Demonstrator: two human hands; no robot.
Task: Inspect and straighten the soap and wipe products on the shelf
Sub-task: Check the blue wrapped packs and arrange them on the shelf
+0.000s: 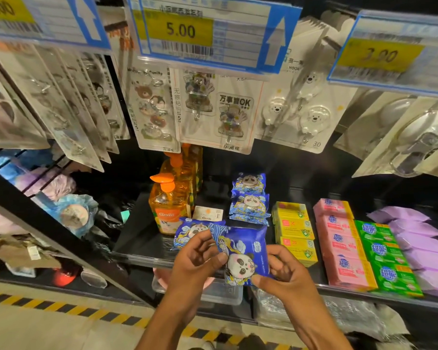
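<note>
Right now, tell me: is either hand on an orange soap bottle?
No: the left hand and right hand both pinch a blue panda wipe pack, and the orange soap bottles stand untouched behind.

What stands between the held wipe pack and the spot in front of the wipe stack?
Nothing visible. The left hand and right hand hold the pack just before the stack. A loose pack lies left of that path, by the orange bottle.

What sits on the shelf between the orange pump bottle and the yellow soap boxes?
Head view: stacked blue panda wipe packs and a white card.
</note>
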